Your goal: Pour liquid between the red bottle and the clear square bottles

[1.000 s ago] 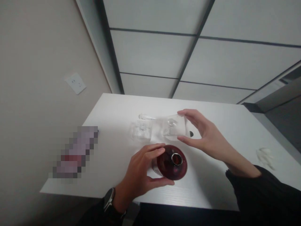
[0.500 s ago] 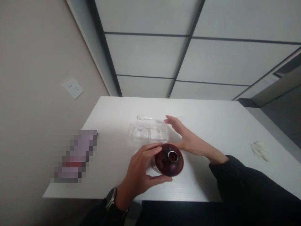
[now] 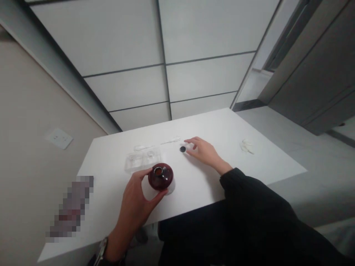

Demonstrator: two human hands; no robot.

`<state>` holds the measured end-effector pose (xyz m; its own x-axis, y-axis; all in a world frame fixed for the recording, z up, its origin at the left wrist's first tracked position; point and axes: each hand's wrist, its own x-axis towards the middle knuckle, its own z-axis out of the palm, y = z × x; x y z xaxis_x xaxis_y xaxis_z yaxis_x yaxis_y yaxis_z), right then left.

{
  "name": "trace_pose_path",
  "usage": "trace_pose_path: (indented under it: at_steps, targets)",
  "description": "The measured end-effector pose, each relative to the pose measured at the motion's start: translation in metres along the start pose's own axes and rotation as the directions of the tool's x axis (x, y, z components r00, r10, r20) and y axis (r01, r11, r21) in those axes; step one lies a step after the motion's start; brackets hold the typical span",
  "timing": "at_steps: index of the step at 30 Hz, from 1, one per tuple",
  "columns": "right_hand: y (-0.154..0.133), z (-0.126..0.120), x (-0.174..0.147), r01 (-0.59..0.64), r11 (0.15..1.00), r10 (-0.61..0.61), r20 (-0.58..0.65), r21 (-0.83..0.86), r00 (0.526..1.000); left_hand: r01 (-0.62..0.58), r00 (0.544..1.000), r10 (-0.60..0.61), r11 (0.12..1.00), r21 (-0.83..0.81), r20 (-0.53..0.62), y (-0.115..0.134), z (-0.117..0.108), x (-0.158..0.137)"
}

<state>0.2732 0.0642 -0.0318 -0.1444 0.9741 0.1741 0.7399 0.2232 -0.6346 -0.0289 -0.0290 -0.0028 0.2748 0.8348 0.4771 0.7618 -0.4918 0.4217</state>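
A dark red-brown glass bottle (image 3: 165, 181) with an uncapped round neck stands near the table's front edge. My left hand (image 3: 134, 197) is wrapped round its left side, thumb in front and fingers behind. To the right, my right hand (image 3: 204, 150) reaches over the tabletop with thumb and fingers apart, holding nothing. Beside its fingertips lies a small black round cap (image 3: 182, 149); I cannot tell whether the thumb touches it. A clear plastic tray (image 3: 142, 159) with two round pieces in it sits behind the bottle.
Behind the tray, two thin clear dropper-like pieces (image 3: 170, 140) lie on the white table (image 3: 205, 192). A crumpled whitish item (image 3: 246, 146) rests at the right. A pixelated object (image 3: 71, 208) is at the left edge, near the wall with its socket (image 3: 59, 139).
My right hand has left the bottle's side and moved right, beside the black cap now visible. My left hand stays on the bottle. The view has turned right.
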Motion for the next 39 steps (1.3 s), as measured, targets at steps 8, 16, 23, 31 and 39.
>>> trace_pose_path:
  at_steps: [8,16,23,31,39]
  targets:
    - [-0.012,0.01,0.022,0.114,0.976,-0.084,0.161,-0.185,0.983,-0.064,0.981,0.041,0.991,0.116,0.191,0.032,-0.005,0.021]
    - [0.006,-0.024,-0.003,0.065,0.997,-0.063,-0.077,0.032,0.995,-0.001,0.968,-0.045,0.983,0.186,0.245,0.06,0.002,0.044]
    - [0.015,-0.03,-0.014,0.131,0.95,-0.048,-0.28,0.285,0.959,-0.044,0.973,-0.009,0.974,0.222,0.232,0.071,0.022,0.065]
    - [0.031,-0.026,-0.019,0.061,0.955,0.048,-0.356,0.29,0.933,-0.058,0.971,0.003,0.973,0.221,0.239,0.07,0.045,0.084]
    - [0.05,-0.016,-0.021,0.031,0.999,-0.035,-0.217,-0.021,0.975,0.071,0.997,-0.073,0.996,0.06,0.021,-0.036,-0.016,0.054]
